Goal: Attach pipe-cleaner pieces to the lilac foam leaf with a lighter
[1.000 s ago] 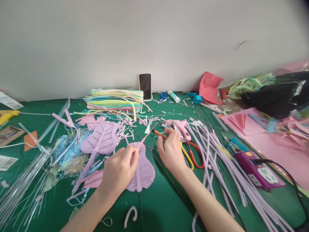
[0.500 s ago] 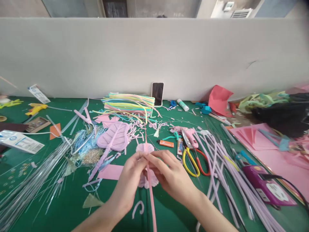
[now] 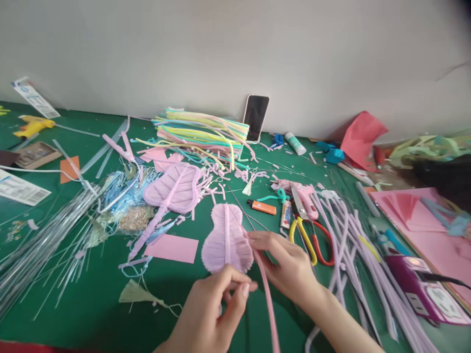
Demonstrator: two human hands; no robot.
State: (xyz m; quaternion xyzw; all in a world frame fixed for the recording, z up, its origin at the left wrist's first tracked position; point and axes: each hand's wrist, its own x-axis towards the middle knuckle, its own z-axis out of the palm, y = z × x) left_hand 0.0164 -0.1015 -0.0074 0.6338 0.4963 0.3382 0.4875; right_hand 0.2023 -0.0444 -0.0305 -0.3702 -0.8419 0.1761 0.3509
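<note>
My right hand is closed on a long pink pipe cleaner, whose free end hangs down toward the lower edge of the view. Left of it lies a lilac, pleated, gourd-shaped piece with a scalloped rim and a straight central rib. My left hand is at the bottom of that piece, thumb and fingers pinched together. Whatever they hold, if anything, is hidden. A second lilac piece, fan-shaped with a handle, rests farther left, beside a pink paper rectangle.
Scissors, an orange lighter and lilac pipe cleaners lie to the right, near a purple power strip. Silver wires spread at left. Behind are a multicoloured pipe cleaner bundle and a phone.
My hands, together before over the gourd-shaped piece, have moved apart. The right one has gone right with the pink pipe cleaner, the left one down. The view has tilted downward.
</note>
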